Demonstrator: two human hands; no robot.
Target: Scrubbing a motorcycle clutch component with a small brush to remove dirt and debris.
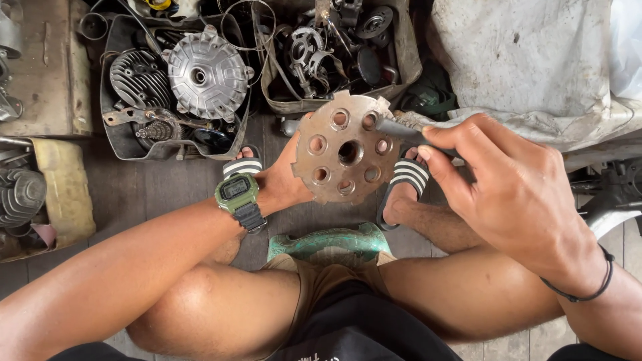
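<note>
My left hand (284, 179) holds up a round, rusty metal plate (348, 148) with a centre hole and a ring of smaller holes, gripping it from behind at its left edge. My right hand (505, 190) pinches a thin dark tool (396, 128) whose tip rests at one of the upper right holes of the plate. A green watch sits on my left wrist and a black cord on my right wrist. I sit low, knees apart, feet in striped sandals on a wooden floor.
Ahead lie open trays of engine parts: a finned cylinder (137, 77), a round silver hub (206, 73), gears and cables (321, 47). A grey cloth-covered bulk (535, 60) is at the right. More parts in a tray (27, 194) at the left. A green stool edge (331, 244) shows between my legs.
</note>
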